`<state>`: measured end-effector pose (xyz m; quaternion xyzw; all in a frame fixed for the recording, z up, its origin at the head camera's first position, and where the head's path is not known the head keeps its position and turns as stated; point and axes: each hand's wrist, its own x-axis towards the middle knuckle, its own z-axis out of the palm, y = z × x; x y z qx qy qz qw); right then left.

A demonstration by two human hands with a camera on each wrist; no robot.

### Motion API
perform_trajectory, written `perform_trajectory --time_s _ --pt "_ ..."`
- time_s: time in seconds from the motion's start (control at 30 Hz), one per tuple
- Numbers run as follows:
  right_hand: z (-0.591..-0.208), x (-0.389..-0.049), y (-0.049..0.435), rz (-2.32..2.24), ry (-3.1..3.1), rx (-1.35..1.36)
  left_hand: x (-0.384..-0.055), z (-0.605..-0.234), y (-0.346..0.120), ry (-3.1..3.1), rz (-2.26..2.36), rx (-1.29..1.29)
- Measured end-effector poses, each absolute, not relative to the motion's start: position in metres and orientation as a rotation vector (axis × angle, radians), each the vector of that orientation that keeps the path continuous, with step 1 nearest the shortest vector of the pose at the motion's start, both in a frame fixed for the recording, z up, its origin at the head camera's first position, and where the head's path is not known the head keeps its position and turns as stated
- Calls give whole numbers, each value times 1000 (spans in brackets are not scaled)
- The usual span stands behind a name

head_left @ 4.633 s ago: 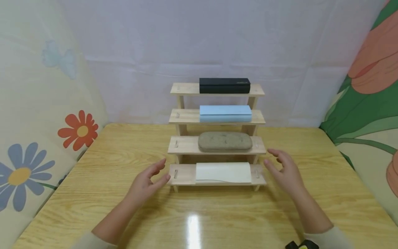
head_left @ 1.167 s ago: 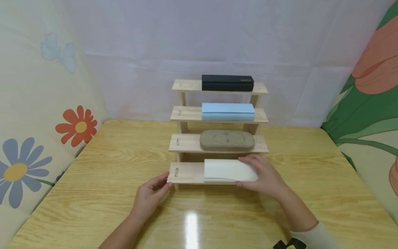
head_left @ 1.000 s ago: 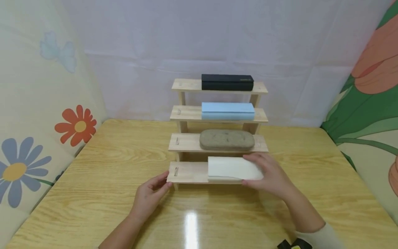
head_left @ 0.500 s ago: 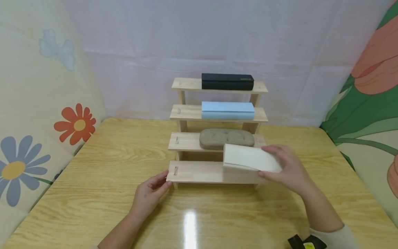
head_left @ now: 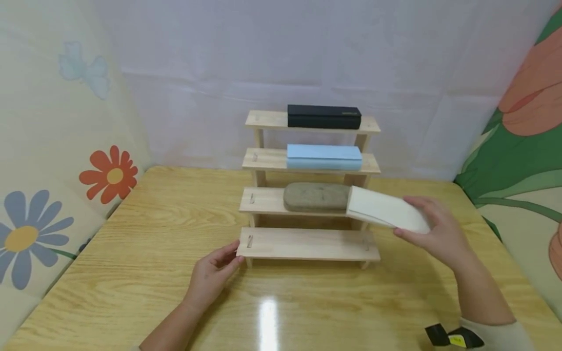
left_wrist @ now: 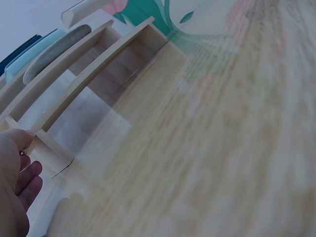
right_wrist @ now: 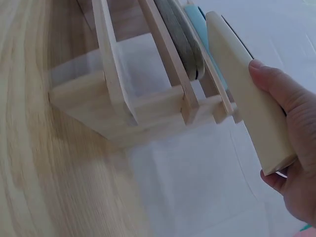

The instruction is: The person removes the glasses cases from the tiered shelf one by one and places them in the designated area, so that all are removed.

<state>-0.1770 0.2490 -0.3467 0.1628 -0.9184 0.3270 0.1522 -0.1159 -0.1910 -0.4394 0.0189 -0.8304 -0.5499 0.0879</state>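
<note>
My right hand [head_left: 439, 234] grips a white glasses case [head_left: 386, 208] by its right end. The case hangs tilted off the right side of the wooden tiered rack [head_left: 307, 243], overlapping the taupe glasses case [head_left: 316, 197] in the head view. In the right wrist view the thumb [right_wrist: 276, 81] lies over one long edge of the white case, fingers on the other. My left hand [head_left: 212, 275] holds the left end of the lowest shelf, thumb [left_wrist: 19, 138] at its front corner. A light blue glasses case [head_left: 324, 157] and a black one [head_left: 324, 117] lie on the upper shelves.
The rack stands on a wood-grain table [head_left: 145, 273], with a pale cloth [head_left: 210, 58] behind it. Flower-printed panels [head_left: 39, 136] flank both sides. A black object with a yellow patch [head_left: 456, 340] shows by the right sleeve.
My right hand has lifted the white glasses case off the lowest shelf and carried it right and up. My left hand moved in and took hold of the shelf's left end.
</note>
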Motion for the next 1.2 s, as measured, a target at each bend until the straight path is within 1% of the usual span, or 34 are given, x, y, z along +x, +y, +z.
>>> perform_trajectory --time_s 0.57,0.83,1.2 --pt "-349 -182 291 914 -2682 234 -116 -440 -191 -2478 -1640 79" --pt "-360 -185 309 872 -2740 116 -116 -440 -191 -2467 -1631 64" --pt "-386 -192 328 766 -2750 87 -117 -441 -192 -2480 -1618 67"
